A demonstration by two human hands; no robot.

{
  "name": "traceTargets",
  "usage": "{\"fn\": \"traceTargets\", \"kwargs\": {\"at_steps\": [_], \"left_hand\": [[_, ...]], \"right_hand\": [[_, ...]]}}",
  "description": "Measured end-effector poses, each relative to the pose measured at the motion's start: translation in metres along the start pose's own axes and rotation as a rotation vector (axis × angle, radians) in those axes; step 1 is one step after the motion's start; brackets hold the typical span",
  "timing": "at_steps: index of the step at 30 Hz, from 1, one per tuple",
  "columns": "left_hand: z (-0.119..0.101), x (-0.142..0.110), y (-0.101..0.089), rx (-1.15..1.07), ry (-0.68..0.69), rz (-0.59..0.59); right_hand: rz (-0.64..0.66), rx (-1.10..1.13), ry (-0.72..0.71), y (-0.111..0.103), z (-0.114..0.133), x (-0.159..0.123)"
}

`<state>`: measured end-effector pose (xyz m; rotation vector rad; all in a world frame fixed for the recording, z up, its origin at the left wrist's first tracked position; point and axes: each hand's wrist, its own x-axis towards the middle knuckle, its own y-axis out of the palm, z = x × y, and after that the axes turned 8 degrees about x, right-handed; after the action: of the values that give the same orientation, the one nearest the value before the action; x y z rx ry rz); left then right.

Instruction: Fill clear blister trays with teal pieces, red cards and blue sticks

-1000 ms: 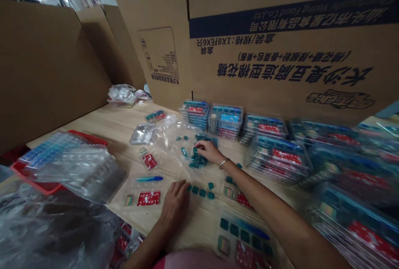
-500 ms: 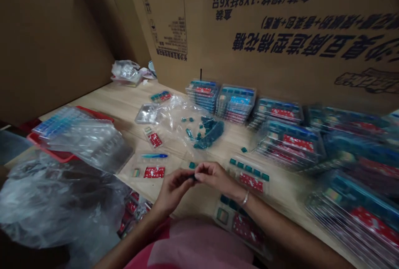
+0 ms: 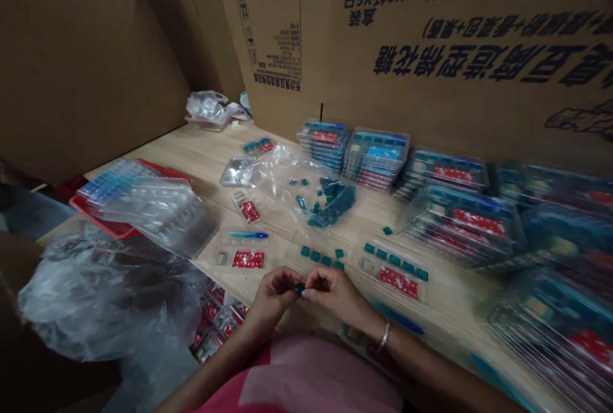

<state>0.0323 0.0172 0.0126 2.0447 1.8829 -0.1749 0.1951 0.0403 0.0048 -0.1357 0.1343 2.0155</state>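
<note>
The left hand (image 3: 274, 290) and the right hand (image 3: 335, 293) pinch together one small dark teal piece (image 3: 299, 288), which is between their fingertips, near the person's side of the tabletop (image 3: 204, 154). Beyond them, a clear plastic bag (image 3: 268, 175) contains similar pieces.

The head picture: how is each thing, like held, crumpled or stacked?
Left hand, pinching
Right hand, pinching
Green piece, held between both hands
Clear bag, crumpled
Red tray, piled with plastic sheets
Filled trays, stacked
Pen, lying flat
Cardboard box, printing upside down
Bracelet, worn
</note>
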Motion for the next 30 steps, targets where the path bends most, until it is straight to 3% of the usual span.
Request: {"fn": "traceTargets", "kwargs": {"at_steps": [4, 7, 9, 13, 16, 20, 24, 26, 30], "left_hand": [[0.005, -0.001, -0.006, -0.09, -0.083, 0.065], [0.009, 0.002, -0.01, -0.011, -0.007, 0.09], [0.011, 0.008, -0.014, 0.195, 0.149, 0.057], [0.014, 0.021, -0.02, 0.927, 0.589, -0.11], [0.02, 0.028, -0.022, 1.318, 0.752, -0.098], [0.029, 0.032, -0.021, 1.448, 0.805, -0.053], [0.025, 0.028, -0.022, 1.465, 0.83, -0.016], [0.02, 0.021, -0.031, 1.472, 0.861, -0.088], [0.015, 0.004, -0.064, 1.552, 0.79, -0.393]], "right_hand": [[-0.048, -0.192, -0.146, 0.008, 0.005, -0.009], [-0.042, -0.262, -0.243, 0.01, 0.012, -0.009], [-0.024, -0.293, -0.264, 0.008, 0.016, -0.003], [-0.064, -0.537, -0.316, -0.004, 0.022, 0.029], [-0.05, -0.82, -0.364, -0.011, 0.023, 0.058], [0.055, -0.996, -0.346, -0.009, 0.017, 0.079], [0.064, -1.048, -0.378, -0.004, 0.016, 0.076], [0.066, -1.055, -0.422, -0.006, 0.019, 0.068], [0.031, -1.056, -0.462, -0.02, 0.021, 0.037]]}}
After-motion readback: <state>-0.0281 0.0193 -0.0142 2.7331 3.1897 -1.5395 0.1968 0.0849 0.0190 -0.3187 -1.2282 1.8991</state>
